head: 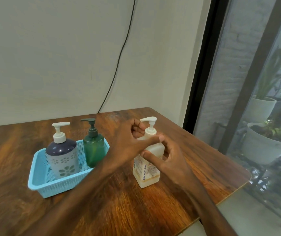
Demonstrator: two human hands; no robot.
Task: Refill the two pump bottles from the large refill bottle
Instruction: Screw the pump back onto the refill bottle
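Observation:
A large white refill bottle [145, 172] with a white pump and a printed label stands upright on the wooden table [119, 210]. My left hand [127, 143] wraps its shoulder from the left, thumb across the front below the pump collar. My right hand [168, 159] grips the bottle's upper body from the right. Left of them, a dark blue pump bottle [63, 155] with a grey flowered sleeve and white pump stands in a light blue basket [39, 178]. A green pump bottle [93, 149] with a dark pump stands in the same basket.
The table's right edge [238, 186] lies close to the refill bottle. A black cable [119, 55] runs down the wall behind. A window with potted plants outside fills the right side.

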